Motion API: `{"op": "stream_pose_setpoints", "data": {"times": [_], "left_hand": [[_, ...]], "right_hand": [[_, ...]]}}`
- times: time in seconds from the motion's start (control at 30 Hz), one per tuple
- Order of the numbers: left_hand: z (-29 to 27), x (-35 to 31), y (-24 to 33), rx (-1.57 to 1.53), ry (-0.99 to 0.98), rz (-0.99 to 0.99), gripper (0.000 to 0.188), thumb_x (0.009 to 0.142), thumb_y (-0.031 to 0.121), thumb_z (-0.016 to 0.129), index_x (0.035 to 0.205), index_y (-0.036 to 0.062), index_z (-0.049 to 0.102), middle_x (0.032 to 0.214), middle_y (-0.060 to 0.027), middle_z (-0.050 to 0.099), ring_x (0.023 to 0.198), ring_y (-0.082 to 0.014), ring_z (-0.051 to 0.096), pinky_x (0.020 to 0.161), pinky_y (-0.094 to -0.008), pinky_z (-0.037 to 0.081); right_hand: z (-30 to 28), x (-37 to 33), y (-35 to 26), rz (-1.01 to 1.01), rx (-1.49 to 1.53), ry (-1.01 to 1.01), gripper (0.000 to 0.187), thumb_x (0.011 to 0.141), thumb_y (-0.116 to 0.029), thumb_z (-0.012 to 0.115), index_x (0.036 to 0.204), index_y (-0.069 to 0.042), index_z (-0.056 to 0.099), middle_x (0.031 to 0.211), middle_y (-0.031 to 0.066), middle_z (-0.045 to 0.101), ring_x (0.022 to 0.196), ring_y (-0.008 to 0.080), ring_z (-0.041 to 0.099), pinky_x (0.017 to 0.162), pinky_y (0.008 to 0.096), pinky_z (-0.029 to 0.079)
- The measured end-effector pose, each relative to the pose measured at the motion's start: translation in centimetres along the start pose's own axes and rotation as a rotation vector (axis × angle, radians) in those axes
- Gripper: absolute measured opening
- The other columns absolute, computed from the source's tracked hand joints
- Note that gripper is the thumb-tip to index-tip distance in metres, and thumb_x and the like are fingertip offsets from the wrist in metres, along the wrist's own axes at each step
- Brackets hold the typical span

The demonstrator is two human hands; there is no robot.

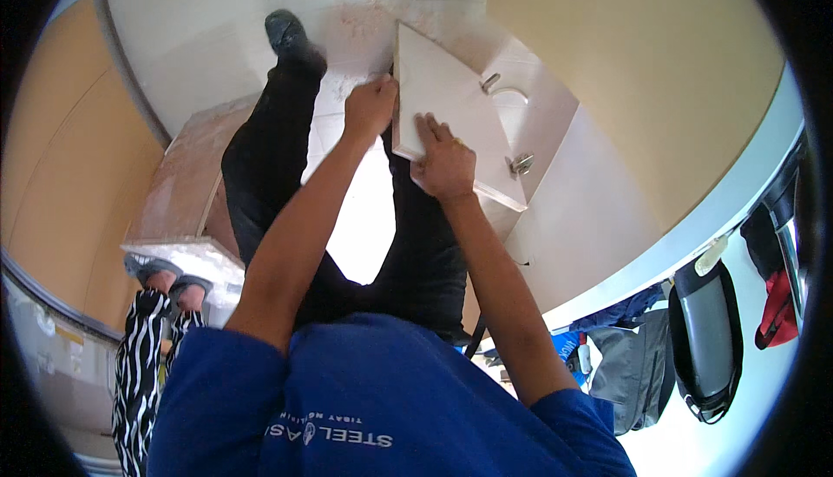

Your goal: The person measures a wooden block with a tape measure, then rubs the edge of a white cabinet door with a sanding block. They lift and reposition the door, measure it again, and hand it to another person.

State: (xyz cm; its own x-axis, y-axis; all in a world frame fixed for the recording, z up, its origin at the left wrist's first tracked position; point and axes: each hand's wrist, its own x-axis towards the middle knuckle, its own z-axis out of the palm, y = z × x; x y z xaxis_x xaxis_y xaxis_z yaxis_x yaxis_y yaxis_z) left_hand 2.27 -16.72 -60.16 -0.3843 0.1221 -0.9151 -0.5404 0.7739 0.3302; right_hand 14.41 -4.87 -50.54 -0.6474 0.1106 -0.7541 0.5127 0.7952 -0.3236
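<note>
Blue shirt fills our lower frame; at upper centre, the white panel extends up and right from our right hand, laid across its face. Our left hand curls at its left edge; whether either clamps it, we cannot tell.

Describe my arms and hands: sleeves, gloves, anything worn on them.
Both arms come out of short, plain blue sleeves, leaving the forearms bare. The left hand and right hand are ungloved. A small gold-toned ring seems to sit on a right finger. No watch or bracelet shows on either wrist.
</note>
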Motion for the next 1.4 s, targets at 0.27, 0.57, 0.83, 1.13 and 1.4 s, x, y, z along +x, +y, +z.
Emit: {"op": "stream_pose_setpoints", "data": {"times": [0.27,0.57,0.83,1.13,1.4], "left_hand": [[-0.7,-3.0,0.6,0.198,0.093,0.171,0.052,0.103,0.045,0.044,0.109,0.0050,0.076,0.086,-0.0303,0.071,0.087,-0.0478,0.071,0.083,-0.0530,0.055],[3.8,12.9,-4.7,0.087,0.122,0.154,0.043,0.098,0.038,0.054,0.110,0.0031,0.077,0.094,-0.0198,0.076,0.086,-0.0298,0.073,0.079,-0.0412,0.055],[1.0,3.4,-0.7,0.233,0.131,0.145,0.053,0.101,0.041,0.046,0.102,-0.0027,0.075,0.088,-0.0297,0.071,0.092,-0.0471,0.071,0.086,-0.0495,0.056],[3.5,15.9,-5.9,0.142,0.076,0.111,0.050,0.099,0.042,0.048,0.102,0.0014,0.078,0.102,-0.0255,0.075,0.102,-0.0440,0.071,0.091,-0.0507,0.053],[-3.4,-12.3,1.3,-0.153,0.045,0.130,0.048,0.104,0.039,0.055,0.134,0.0023,0.067,0.087,-0.0177,0.073,0.076,-0.0142,0.069,0.074,-0.0296,0.054]], "right_hand": [[-0.8,1.3,-0.1,-0.013,0.010,0.012,0.083,0.073,-0.024,0.075,0.150,-0.010,0.047,0.148,0.0178,0.055,0.130,0.0396,0.059,0.102,0.0493,0.054],[-0.8,1.1,0.0,-0.027,-0.053,0.020,0.084,0.070,-0.024,0.072,0.150,-0.015,0.048,0.151,0.0151,0.055,0.128,0.0391,0.062,0.103,0.0481,0.055],[-0.9,1.3,-0.5,0.034,0.055,-0.083,0.086,0.075,-0.026,0.075,0.154,-0.011,0.043,0.155,0.0184,0.048,0.137,0.0412,0.053,0.111,0.0542,0.047],[-0.7,0.9,-0.3,-0.003,-0.002,-0.147,0.088,0.080,-0.030,0.075,0.157,-0.013,0.037,0.160,0.0170,0.042,0.142,0.0400,0.048,0.115,0.0533,0.043],[-0.2,0.8,0.0,-0.003,0.041,0.000,0.081,0.075,-0.025,0.075,0.150,-0.012,0.048,0.152,0.0167,0.052,0.134,0.0401,0.056,0.106,0.0511,0.051]]}}
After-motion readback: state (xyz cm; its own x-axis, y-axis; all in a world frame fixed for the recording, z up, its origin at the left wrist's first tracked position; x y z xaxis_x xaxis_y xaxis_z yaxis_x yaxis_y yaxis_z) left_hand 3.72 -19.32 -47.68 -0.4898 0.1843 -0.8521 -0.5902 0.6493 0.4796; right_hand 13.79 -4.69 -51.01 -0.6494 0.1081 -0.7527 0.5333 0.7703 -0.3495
